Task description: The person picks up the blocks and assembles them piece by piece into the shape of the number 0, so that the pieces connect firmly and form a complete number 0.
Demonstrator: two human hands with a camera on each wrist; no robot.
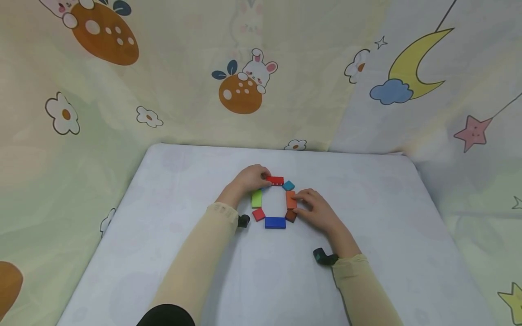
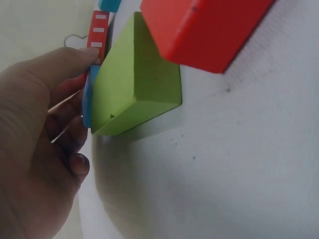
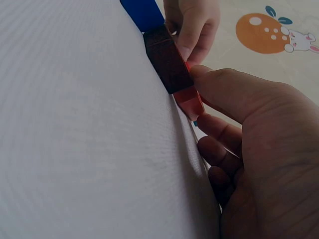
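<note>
Several coloured blocks form a ring on the table. My left hand pinches the left end of a red block with white squares at the far side, thumb on its near face. Partly hidden beside that hand is a blue block, next to the green block. On the other side, my right hand touches the outer side of the orange block with a fingertip. Its thumb rests by the brown block, the two digits spread apart.
A red block and a long blue block make up the near part of the ring. A teal block sits at its far right corner. White cloth covers the table; a patterned curtain hangs behind.
</note>
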